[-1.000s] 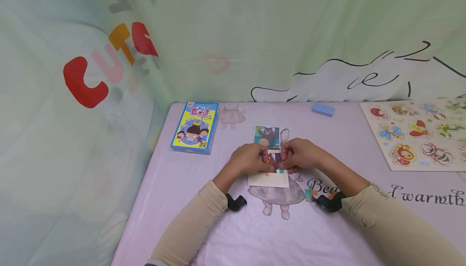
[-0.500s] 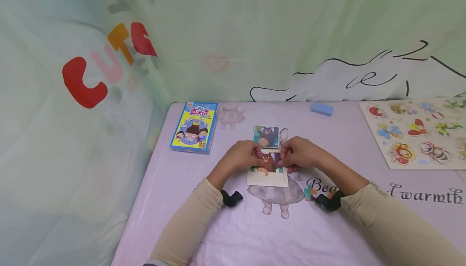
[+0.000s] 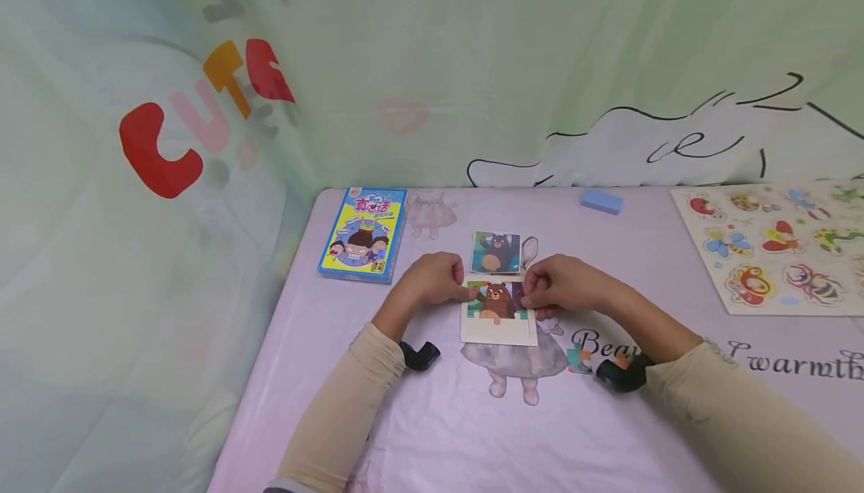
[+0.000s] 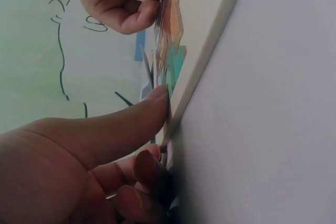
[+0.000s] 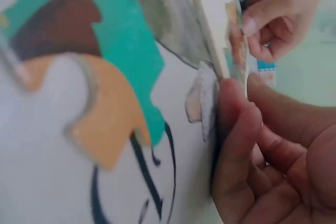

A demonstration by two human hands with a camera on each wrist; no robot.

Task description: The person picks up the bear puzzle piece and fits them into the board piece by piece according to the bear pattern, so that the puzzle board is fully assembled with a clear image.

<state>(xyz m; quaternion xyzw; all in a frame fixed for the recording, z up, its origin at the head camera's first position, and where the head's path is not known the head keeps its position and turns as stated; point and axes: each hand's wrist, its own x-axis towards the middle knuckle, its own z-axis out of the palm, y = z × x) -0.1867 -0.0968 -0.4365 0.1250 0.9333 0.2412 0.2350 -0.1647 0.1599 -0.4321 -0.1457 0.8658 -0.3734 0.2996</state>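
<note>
Two hands on the bear puzzle

The left hand (image 3: 435, 281) and right hand (image 3: 562, 287) have moved apart since a second ago, so the bear pieces (image 3: 498, 299) now show at the top of the puzzle board (image 3: 498, 330), which lies flat mid-worktop (image 3: 432, 418). The left thumb presses the board's left edge with the other fingers curled; the right hand pinches its right edge. Only the right wrist view shows a loose teal and orange piece (image 5: 100, 93), blurry. The left wrist view shows the board edge-on, its picture hard to see.
</note>
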